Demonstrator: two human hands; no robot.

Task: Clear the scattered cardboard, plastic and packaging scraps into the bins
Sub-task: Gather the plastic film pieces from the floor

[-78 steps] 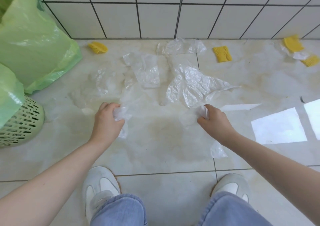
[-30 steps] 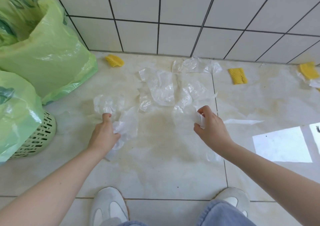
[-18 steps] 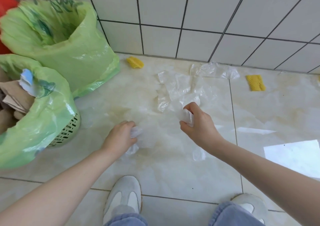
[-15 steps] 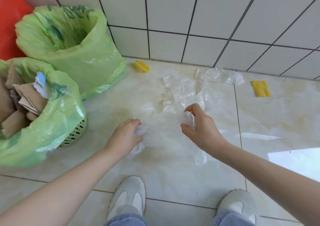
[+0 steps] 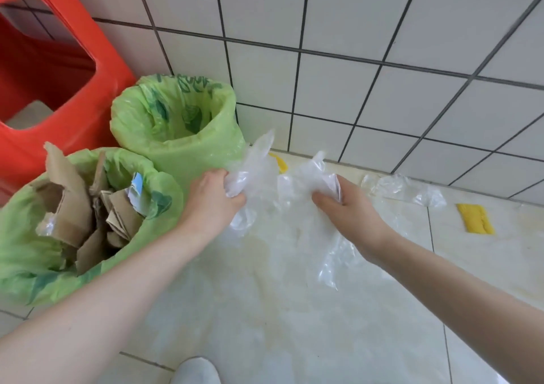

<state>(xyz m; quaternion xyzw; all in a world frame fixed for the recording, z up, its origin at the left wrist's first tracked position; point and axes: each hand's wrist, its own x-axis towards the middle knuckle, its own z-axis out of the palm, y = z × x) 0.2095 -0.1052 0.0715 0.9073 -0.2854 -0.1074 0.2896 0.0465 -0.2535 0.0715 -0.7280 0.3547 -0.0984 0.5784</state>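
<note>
While both hands carry clear film toward the bins, the figure shows these elements:

Left grip: the left hand [image 5: 210,199], at centre frame, has its fingers curled tight around a bunch of clear plastic film [image 5: 250,171], held off the floor just beside the rear bin's wall.

Right grip: the right hand [image 5: 344,207], right of centre, is clamped on a second wad of film [image 5: 319,174]; a loose tail [image 5: 329,266] hangs below the wrist.

Link: film appears to stretch between the two bunches, though whether it is one sheet or several cannot be told.

Rear bin [image 5: 173,109]: upper left of centre, lined with a green bag, mouth open; no contents show in it, so it is the likely target for plastic.

Front bin [image 5: 38,254]: lower left, also green-lined, filled with torn cardboard pieces [image 5: 73,207].

Remaining scraps: more clear film [image 5: 403,189] lies along the wall base at right; a yellow scrap [image 5: 475,218] lies on the floor beyond it, and another yellow piece [image 5: 281,162] shows behind the held film.

Other: an orange plastic object [image 5: 44,59] stands in the upper left corner.

Technique: bring both hands together over the rear bin's mouth before letting go, gather the hanging tail first, and release low inside the rim, since light film tends to drift or catch on the liner.
</note>
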